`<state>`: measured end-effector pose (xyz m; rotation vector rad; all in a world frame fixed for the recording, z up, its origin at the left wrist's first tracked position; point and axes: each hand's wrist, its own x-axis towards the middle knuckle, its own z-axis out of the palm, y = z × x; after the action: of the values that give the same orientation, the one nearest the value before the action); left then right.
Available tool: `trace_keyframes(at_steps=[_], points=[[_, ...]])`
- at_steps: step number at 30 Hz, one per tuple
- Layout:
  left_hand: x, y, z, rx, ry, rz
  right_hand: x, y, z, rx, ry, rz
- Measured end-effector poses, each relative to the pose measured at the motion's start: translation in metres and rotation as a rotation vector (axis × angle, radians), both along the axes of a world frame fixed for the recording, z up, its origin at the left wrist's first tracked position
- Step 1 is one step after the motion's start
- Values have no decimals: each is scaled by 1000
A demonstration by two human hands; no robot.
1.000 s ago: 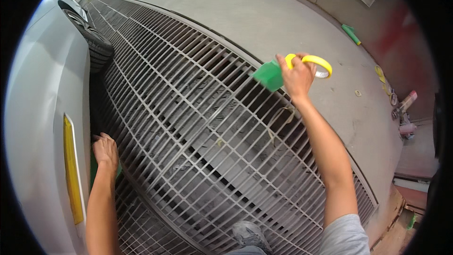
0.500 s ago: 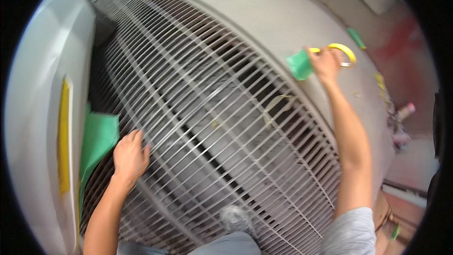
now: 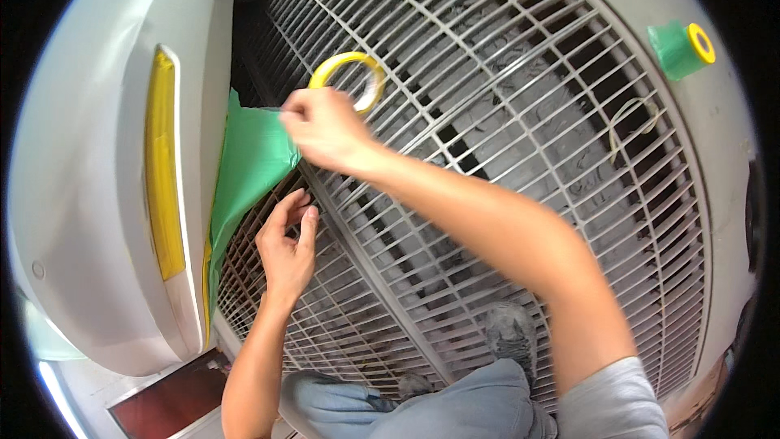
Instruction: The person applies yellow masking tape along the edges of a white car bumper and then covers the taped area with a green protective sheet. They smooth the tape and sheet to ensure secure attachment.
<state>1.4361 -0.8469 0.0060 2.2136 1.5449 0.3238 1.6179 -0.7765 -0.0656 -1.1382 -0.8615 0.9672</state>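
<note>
My right hand (image 3: 331, 128) is closed on a roll of yellow tape (image 3: 372, 91), whose ring sticks out past the knuckles. Its fingertips are partly hidden and slightly blurred, beside the top corner of a green masking sheet (image 3: 253, 146). That sheet hangs along the edge of a large silver-grey body panel (image 3: 106, 195), like a vehicle bumper. Yellow tape (image 3: 162, 171) covers a long narrow recess in the panel. Just below the sheet's free edge, my left hand (image 3: 286, 248) hovers with thumb and fingers curved apart, nothing between them.
Metal floor grating (image 3: 455, 126) spreads under my arms and feet, with dark gaps beneath. A green roll with a yellow-rimmed core (image 3: 681, 50) lies on the pale floor strip to the right. A loose pale loop (image 3: 632, 126) rests on the grating near it.
My right hand has swung from the floor strip at the right to the green sheet, bringing the yellow tape along. The green roll stays behind. My view has turned, and my left hand remains near the sheet.
</note>
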Motion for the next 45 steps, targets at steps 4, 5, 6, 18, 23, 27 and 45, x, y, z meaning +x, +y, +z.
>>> trace_keyframes(at_steps=[4,5,6,18,23,27,45], points=[[-13,-10,11,-78,-74,133,-58,61,19,-117,441,35],[-16,-10,13,-82,-61,138,-66,71,20,-160,531,61],[-20,-11,14,-80,-41,125,-72,78,20,-112,552,49],[-32,-9,4,-175,-84,190,-110,90,23,-75,1122,96],[-34,-10,3,-162,-23,176,-108,85,24,-52,1099,110],[-38,-10,-1,-204,26,119,-115,88,35,-101,1088,13],[-81,-29,72,-487,-1134,531,-97,-58,58,54,493,322]])
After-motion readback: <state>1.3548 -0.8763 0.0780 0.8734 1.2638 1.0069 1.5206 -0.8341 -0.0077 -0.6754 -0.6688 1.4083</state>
